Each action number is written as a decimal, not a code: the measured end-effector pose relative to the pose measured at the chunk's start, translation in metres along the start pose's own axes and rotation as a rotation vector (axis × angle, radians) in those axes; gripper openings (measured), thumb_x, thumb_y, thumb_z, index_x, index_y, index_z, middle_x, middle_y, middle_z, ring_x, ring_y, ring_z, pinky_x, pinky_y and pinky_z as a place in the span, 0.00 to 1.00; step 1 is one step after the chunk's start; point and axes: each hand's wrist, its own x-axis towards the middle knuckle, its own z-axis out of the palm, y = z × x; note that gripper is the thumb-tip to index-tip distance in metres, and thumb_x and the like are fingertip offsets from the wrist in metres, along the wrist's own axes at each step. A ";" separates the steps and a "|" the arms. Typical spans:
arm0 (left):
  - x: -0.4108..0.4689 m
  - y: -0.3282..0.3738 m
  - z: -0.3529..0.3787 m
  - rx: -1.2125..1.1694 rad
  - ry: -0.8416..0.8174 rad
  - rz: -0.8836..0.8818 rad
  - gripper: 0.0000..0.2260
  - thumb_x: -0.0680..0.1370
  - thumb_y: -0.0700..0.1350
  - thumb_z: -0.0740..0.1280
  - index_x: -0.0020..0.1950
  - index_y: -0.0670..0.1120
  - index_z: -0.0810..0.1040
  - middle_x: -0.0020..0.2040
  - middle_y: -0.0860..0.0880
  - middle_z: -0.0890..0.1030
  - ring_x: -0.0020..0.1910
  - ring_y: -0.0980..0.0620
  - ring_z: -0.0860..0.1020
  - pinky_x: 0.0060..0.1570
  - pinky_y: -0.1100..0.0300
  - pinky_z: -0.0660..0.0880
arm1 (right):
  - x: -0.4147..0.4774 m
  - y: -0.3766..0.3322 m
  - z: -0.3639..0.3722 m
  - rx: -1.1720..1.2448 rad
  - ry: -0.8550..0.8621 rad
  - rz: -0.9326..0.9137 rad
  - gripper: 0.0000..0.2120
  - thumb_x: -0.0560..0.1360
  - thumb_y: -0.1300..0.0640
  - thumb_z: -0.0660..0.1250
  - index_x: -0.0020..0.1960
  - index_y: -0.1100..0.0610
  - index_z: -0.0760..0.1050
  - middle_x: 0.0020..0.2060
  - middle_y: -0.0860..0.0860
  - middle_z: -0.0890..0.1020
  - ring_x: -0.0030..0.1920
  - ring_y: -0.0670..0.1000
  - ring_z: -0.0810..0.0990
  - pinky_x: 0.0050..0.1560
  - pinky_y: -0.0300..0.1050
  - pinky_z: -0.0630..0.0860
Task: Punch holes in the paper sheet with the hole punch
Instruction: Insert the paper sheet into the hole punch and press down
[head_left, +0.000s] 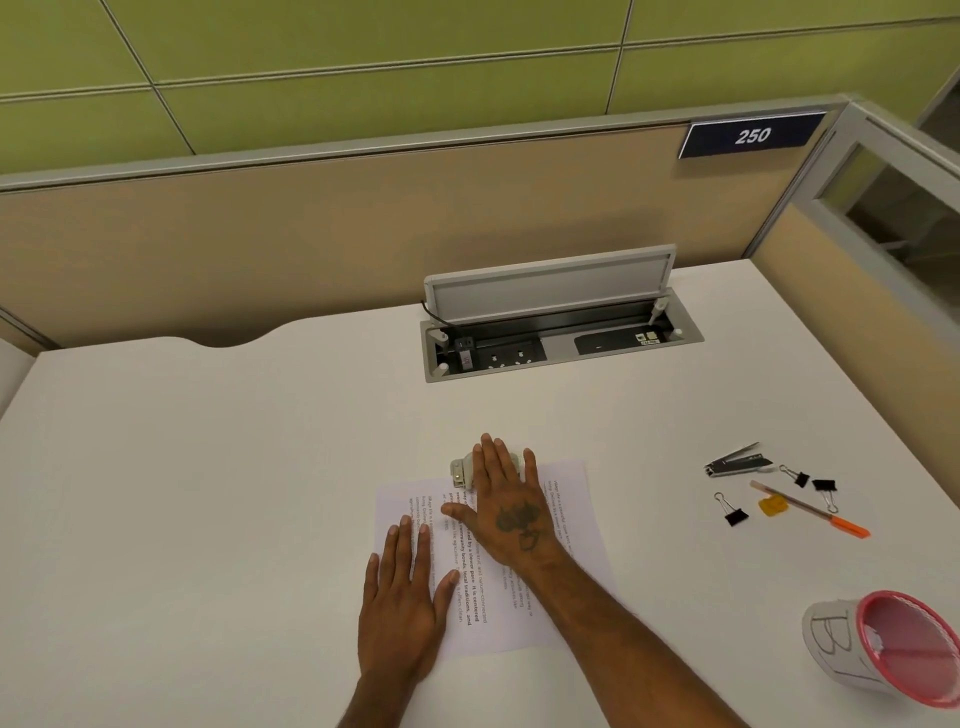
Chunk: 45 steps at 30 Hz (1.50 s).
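Observation:
A printed paper sheet lies flat on the white desk, its text running sideways to me. A small grey hole punch sits over the sheet's far edge. My right hand lies flat on top of the punch, fingers stretched out and covering most of it; only its left end shows. My left hand rests palm down, fingers spread, on the sheet's near left part and the desk beside it. Neither hand grips anything.
To the right lie a stapler, three black binder clips, an orange-tipped pen and a small yellow item. A red-rimmed cup lies on its side at the near right. An open cable box sits at the back by the partition.

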 end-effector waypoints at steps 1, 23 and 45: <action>-0.001 0.000 -0.001 -0.008 0.000 0.002 0.33 0.80 0.66 0.46 0.80 0.50 0.49 0.80 0.50 0.51 0.79 0.53 0.50 0.75 0.57 0.41 | -0.002 0.000 -0.002 0.021 0.013 0.010 0.47 0.72 0.26 0.41 0.79 0.57 0.40 0.79 0.53 0.41 0.79 0.54 0.41 0.74 0.59 0.32; -0.042 0.049 -0.044 -0.359 0.103 -0.684 0.42 0.70 0.62 0.72 0.73 0.38 0.62 0.68 0.35 0.69 0.67 0.34 0.66 0.61 0.38 0.69 | -0.132 0.046 0.005 0.397 0.146 0.769 0.32 0.71 0.37 0.68 0.65 0.59 0.68 0.61 0.55 0.73 0.60 0.54 0.73 0.55 0.47 0.77; -0.017 0.050 -0.053 -0.378 0.005 -0.896 0.46 0.57 0.58 0.82 0.65 0.39 0.66 0.63 0.36 0.70 0.62 0.35 0.69 0.60 0.44 0.71 | -0.113 0.063 -0.010 0.725 0.000 0.896 0.21 0.71 0.52 0.74 0.60 0.60 0.75 0.58 0.59 0.78 0.53 0.58 0.81 0.52 0.48 0.81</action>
